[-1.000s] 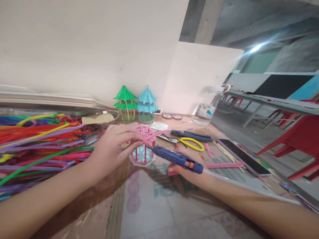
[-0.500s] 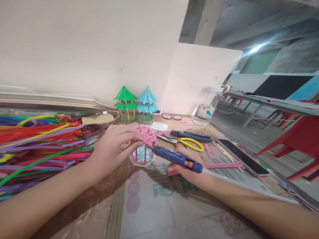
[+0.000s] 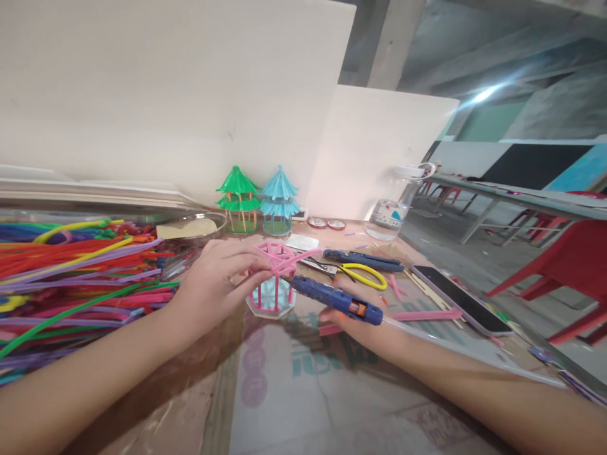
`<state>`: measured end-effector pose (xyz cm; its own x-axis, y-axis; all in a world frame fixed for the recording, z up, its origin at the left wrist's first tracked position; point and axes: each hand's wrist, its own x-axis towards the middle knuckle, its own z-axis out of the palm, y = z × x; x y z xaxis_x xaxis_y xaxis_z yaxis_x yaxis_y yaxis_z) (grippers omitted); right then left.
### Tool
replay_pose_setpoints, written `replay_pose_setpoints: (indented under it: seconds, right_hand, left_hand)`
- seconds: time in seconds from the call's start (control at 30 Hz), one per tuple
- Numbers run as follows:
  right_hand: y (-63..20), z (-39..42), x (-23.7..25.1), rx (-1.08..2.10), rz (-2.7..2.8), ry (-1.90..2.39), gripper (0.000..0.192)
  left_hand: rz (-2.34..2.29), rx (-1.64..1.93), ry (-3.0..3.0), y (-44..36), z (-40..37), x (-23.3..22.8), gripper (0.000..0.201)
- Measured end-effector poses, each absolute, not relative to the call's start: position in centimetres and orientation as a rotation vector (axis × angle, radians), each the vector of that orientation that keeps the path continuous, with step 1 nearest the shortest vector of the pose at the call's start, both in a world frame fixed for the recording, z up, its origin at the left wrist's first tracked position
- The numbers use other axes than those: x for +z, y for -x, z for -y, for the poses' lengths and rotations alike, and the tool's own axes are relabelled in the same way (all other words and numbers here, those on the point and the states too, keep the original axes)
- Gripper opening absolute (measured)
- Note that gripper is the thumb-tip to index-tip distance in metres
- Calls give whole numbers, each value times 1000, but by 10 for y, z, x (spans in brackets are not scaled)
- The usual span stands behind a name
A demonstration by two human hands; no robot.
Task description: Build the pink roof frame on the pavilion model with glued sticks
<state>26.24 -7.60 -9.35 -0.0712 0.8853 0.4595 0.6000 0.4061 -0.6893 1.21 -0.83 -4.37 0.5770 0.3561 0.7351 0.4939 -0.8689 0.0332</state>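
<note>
Pink openwork pavilion frame of fuzzy stems (image 3: 277,270) stands mid-table on its pale-blue octagonal base, near side of the finished-looking green tiered pavilion (image 3: 238,201) and light-blue tiered pavilion (image 3: 279,201). Left hand (image 3: 211,275) pinches its upper left part between thumb and fingers, presumably steadying the light structure. Right hand (image 3: 367,338) grips a dark-blue glue gun (image 3: 332,299), nozzle leftward at the upper joints, likely angled for reach; contact can't be told. Clear glue stick (image 3: 427,339) trails rightward from its rear.

Glaring lamp (image 3: 484,95), soft shadows, stretched edges
</note>
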Motion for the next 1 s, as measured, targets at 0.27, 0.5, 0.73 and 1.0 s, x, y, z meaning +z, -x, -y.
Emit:
replay_pose_setpoints:
  seconds: [0.27, 0.5, 0.73, 1.0]
  right_hand:
    - [-274, 78, -91, 368, 1808, 1029, 28]
    - [-287, 67, -68, 332, 1549, 1193, 46]
    - [-277, 77, -80, 261, 1710, 1112, 25]
    - [-268, 79, -101, 305, 1851, 1079, 23]
  left_hand:
    - [770, -1143, 2653, -11, 9, -43, 32]
    - [746, -1160, 2658, -10, 10, -44, 30]
    - [814, -1173, 2680, -11, 8, -45, 28]
    - [786, -1166, 2669, -12, 8, -45, 30]
